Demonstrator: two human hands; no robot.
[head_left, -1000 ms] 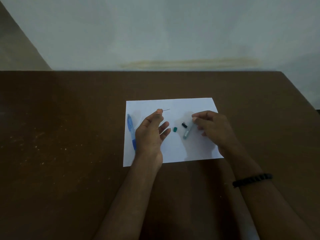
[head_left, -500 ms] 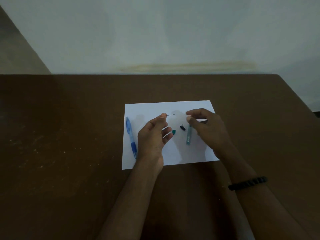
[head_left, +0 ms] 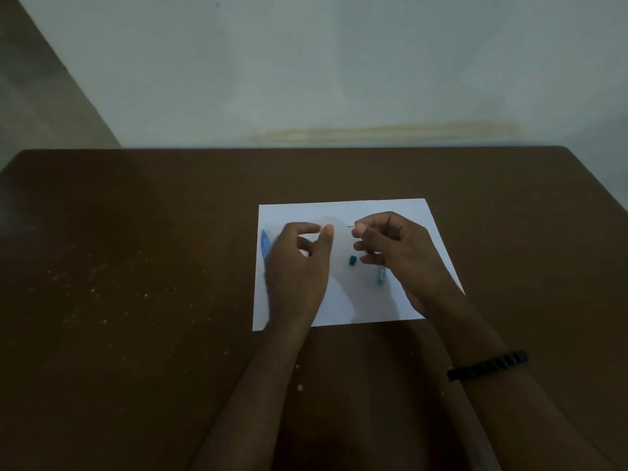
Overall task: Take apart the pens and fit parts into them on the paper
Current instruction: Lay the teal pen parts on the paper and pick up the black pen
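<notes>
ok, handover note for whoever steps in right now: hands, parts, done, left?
Right hand: pinches a thin dark rod at its fingertips, above the paper.
Left hand: fingers curled, nothing visible in it.
On the paper: blue pen at the left edge, whole as far as visible; small green piece; teal barrel, partly under the right hand.
Done: one pen apart.
Left: refit parts; blue pen untouched.
</notes>
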